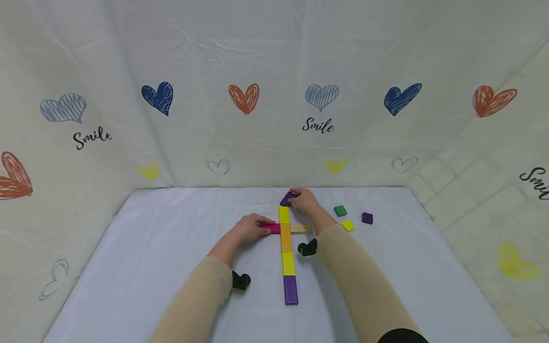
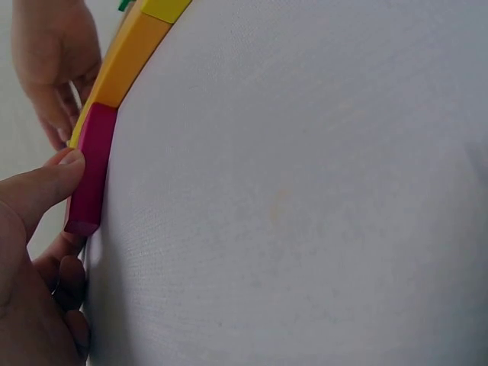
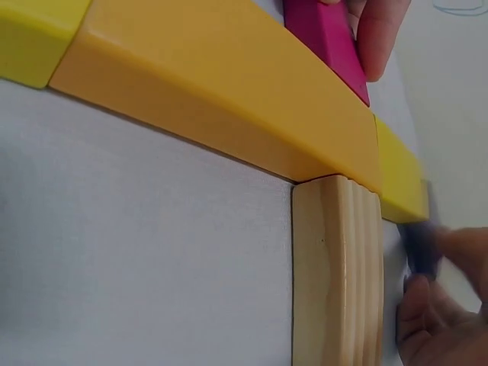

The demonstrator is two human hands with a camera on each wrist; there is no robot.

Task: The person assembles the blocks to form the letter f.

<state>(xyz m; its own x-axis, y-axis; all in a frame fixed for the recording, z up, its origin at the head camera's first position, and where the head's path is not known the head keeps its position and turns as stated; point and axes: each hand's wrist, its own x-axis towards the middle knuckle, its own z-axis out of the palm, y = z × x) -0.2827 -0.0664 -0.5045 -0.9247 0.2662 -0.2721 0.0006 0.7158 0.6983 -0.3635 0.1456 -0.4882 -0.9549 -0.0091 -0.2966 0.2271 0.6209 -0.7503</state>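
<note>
My left hand (image 1: 250,228) pinches a magenta block (image 2: 96,168), thumb on one side and fingers on the other. That block's end meets the left side of an orange block (image 1: 285,238). My right hand (image 1: 305,201) holds a small purple block (image 1: 286,198), tilted, at the far end of a yellow block (image 1: 284,214). Towards me, the row runs from the orange block to a second yellow block (image 1: 288,263) and a long purple block (image 1: 290,290). Opposite the magenta piece, a ridged natural-wood block (image 3: 335,274) abuts the orange one.
To the right of my right hand lie a green block (image 1: 340,211), a small yellow block (image 1: 348,225) and another purple block (image 1: 367,218). A white cloth covers the table (image 1: 171,247). Behind it hangs a pale sheet (image 1: 274,52) printed with hearts.
</note>
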